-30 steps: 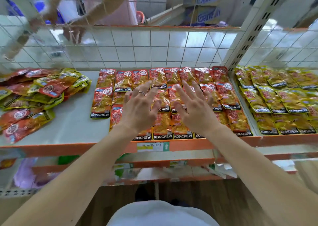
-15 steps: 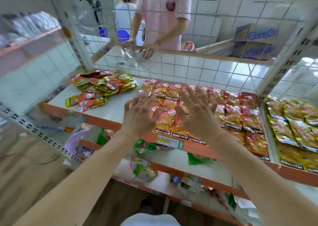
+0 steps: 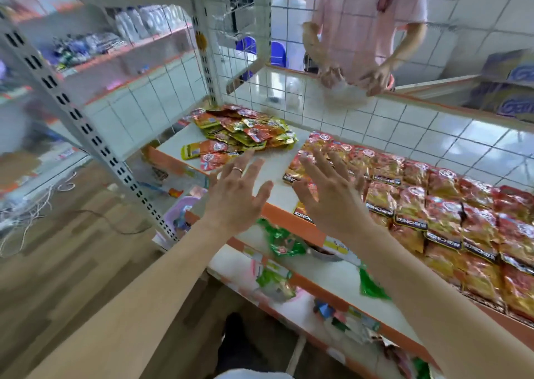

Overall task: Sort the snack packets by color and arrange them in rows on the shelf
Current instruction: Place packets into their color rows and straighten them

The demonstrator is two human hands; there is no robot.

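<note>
The fingers of the left hand are straight and spread wide, and they hold nothing. One ring sits on the ring finger. The fingers of the right hand are spread in the same way, also with nothing in them. Both palms face down above the shelf; whether they touch what is under them, I cannot tell.

The left hand is over the bare white part of the shelf, between the two groups of packets. The right hand is over the near left corner of the red packets. These lie flat in overlapping rows and fill the shelf to the right; they are too many and too overlapped to count surely. At the far left lies one loose pile of red and yellow-green packets mixed together, just beyond the left fingertips.

Behind the wire grid at the far side stands one other person in a pink top. Below are two lower shelves with some green packets.

Half a second ago both hands were above the red rows. Now they are more to the left, and the left hand is clear of the rows. The sorted yellow-green packets at the right edge are no longer in view. The fingers are as widely spread as before.
</note>
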